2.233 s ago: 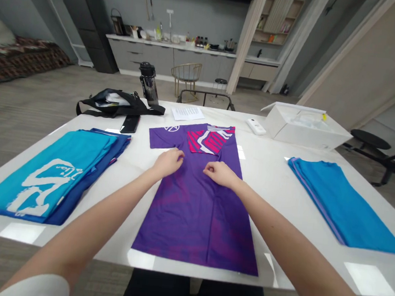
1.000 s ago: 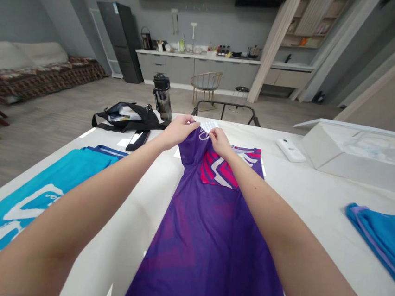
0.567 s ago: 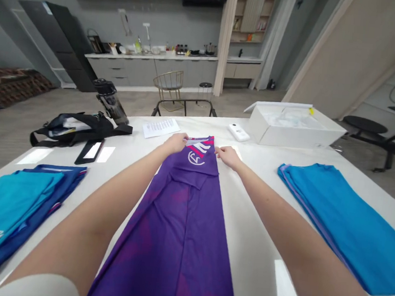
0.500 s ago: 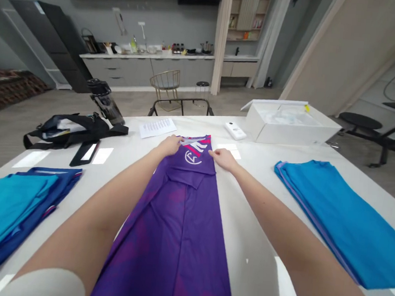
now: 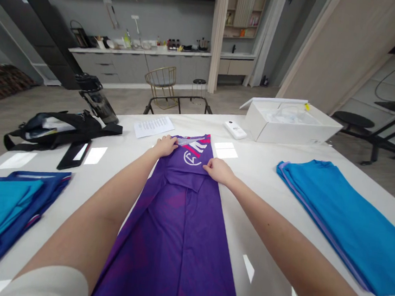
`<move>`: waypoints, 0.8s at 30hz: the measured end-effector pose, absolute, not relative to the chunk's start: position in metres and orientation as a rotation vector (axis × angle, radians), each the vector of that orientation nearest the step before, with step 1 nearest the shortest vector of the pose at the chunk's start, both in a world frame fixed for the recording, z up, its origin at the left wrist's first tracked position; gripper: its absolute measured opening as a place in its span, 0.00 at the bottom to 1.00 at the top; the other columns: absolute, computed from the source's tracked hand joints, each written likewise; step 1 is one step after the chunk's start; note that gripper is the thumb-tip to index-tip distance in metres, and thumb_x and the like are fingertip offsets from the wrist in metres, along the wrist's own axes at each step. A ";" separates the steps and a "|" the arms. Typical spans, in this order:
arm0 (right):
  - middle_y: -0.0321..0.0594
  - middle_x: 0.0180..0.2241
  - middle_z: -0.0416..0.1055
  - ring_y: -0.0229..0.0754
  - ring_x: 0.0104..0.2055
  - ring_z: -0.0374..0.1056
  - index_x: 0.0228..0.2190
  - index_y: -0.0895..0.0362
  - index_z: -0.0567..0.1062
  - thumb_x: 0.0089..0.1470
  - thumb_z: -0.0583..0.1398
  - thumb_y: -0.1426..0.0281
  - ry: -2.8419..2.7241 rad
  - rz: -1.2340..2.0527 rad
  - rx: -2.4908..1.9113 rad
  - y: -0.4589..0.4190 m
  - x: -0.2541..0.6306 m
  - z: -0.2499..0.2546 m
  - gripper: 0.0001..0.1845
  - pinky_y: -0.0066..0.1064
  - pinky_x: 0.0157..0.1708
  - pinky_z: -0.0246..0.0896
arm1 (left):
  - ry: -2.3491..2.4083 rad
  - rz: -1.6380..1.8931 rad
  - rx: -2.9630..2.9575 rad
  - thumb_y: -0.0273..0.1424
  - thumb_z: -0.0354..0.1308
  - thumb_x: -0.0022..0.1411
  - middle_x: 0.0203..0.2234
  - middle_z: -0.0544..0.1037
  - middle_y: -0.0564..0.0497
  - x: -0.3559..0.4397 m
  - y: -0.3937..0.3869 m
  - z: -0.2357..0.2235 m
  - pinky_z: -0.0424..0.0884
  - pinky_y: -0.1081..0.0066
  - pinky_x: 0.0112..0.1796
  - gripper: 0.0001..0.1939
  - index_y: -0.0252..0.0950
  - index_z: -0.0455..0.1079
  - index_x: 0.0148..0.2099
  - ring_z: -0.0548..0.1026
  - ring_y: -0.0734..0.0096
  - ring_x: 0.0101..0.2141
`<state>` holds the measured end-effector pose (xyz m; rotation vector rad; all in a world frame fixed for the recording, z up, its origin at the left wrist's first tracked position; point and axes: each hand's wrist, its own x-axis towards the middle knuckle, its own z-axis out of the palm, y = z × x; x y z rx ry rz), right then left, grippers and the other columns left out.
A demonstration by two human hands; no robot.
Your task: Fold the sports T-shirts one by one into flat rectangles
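A purple sports jersey lies lengthwise on the white table, its far end folded over so that a white logo and a red stripe show. At the far left corner of the fold, my left hand grips the fabric near the collar. On the right edge of the folded part, a little nearer to me, my right hand pinches the cloth between thumb and fingers. A stack of folded blue shirts lies to the right. Turquoise and navy shirts lie folded at the left edge.
Beyond the jersey are a printed sheet, a small white device and an open white box. On the left lie a black bag, a phone and a dark bottle. A chair stands at the far table edge.
My right hand has moved slightly toward me along the jersey's right edge. My left hand stays at the far left corner. The view has shifted a little.
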<state>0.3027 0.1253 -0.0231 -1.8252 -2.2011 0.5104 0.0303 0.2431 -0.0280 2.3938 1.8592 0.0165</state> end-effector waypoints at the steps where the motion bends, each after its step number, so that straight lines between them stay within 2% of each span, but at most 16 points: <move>1: 0.43 0.35 0.79 0.46 0.37 0.73 0.30 0.53 0.75 0.64 0.59 0.61 -2.184 0.479 -1.811 0.124 0.301 -0.023 0.13 0.32 0.33 0.59 | 1.859 0.033 2.381 0.41 0.49 0.70 0.55 0.69 0.38 0.030 0.244 -0.029 0.63 0.47 0.55 0.16 0.43 0.70 0.54 0.67 0.46 0.56; 6: 0.40 0.32 0.78 0.46 0.35 0.73 0.39 0.53 0.73 0.68 0.55 0.62 -1.936 0.357 -1.757 0.131 0.298 -0.019 0.10 0.31 0.34 0.58 | 1.892 0.399 2.182 0.39 0.48 0.70 0.51 0.71 0.42 0.030 0.244 -0.025 0.64 0.52 0.54 0.12 0.42 0.70 0.47 0.68 0.53 0.55; 9: 0.40 0.31 0.77 0.47 0.36 0.73 0.38 0.53 0.75 0.66 0.58 0.59 -1.797 0.365 -1.788 0.158 0.300 -0.009 0.12 0.32 0.35 0.60 | 1.935 0.732 2.051 0.37 0.45 0.71 0.50 0.72 0.44 0.035 0.247 -0.017 0.65 0.57 0.54 0.11 0.41 0.68 0.46 0.69 0.59 0.53; 11: 0.41 0.33 0.78 0.48 0.38 0.73 0.35 0.53 0.77 0.62 0.61 0.57 -1.797 0.366 -1.821 0.184 0.303 -0.002 0.12 0.33 0.37 0.61 | 2.001 0.841 2.010 0.35 0.44 0.71 0.50 0.72 0.44 0.038 0.249 -0.012 0.65 0.56 0.54 0.11 0.42 0.67 0.45 0.69 0.57 0.54; 14: 0.44 0.36 0.78 0.48 0.40 0.73 0.32 0.54 0.79 0.58 0.65 0.57 -1.883 0.350 -1.868 0.225 0.305 -0.001 0.13 0.34 0.40 0.62 | 2.140 0.768 2.013 0.33 0.45 0.70 0.52 0.71 0.40 0.041 0.252 -0.013 0.63 0.50 0.54 0.11 0.41 0.68 0.46 0.67 0.49 0.55; 17: 0.46 0.39 0.77 0.49 0.41 0.72 0.32 0.55 0.79 0.58 0.66 0.58 -1.984 0.372 -1.930 0.249 0.304 -0.013 0.13 0.35 0.42 0.63 | 2.216 0.590 2.044 0.33 0.47 0.70 0.54 0.69 0.36 0.041 0.248 -0.021 0.61 0.46 0.54 0.12 0.39 0.69 0.50 0.65 0.44 0.57; 19: 0.48 0.42 0.76 0.50 0.43 0.71 0.36 0.56 0.78 0.60 0.64 0.59 -2.032 0.344 -1.931 0.251 0.300 -0.022 0.13 0.37 0.43 0.63 | 2.228 0.580 2.046 0.34 0.47 0.70 0.56 0.67 0.35 0.040 0.241 -0.025 0.60 0.47 0.55 0.15 0.39 0.66 0.55 0.64 0.44 0.58; 21: 0.52 0.47 0.73 0.54 0.49 0.68 0.42 0.56 0.77 0.63 0.61 0.59 -2.016 0.182 -1.891 0.242 0.294 -0.028 0.14 0.41 0.46 0.63 | 2.191 0.648 2.088 0.35 0.47 0.70 0.57 0.66 0.37 0.038 0.229 -0.027 0.61 0.49 0.55 0.18 0.40 0.63 0.60 0.64 0.46 0.58; 24: 0.54 0.51 0.69 0.58 0.55 0.63 0.48 0.57 0.74 0.66 0.57 0.62 -2.000 -0.035 -1.745 0.210 0.281 -0.028 0.15 0.46 0.51 0.60 | 2.037 0.720 2.217 0.35 0.49 0.70 0.55 0.69 0.40 0.031 0.199 -0.023 0.63 0.53 0.55 0.18 0.41 0.63 0.59 0.66 0.50 0.57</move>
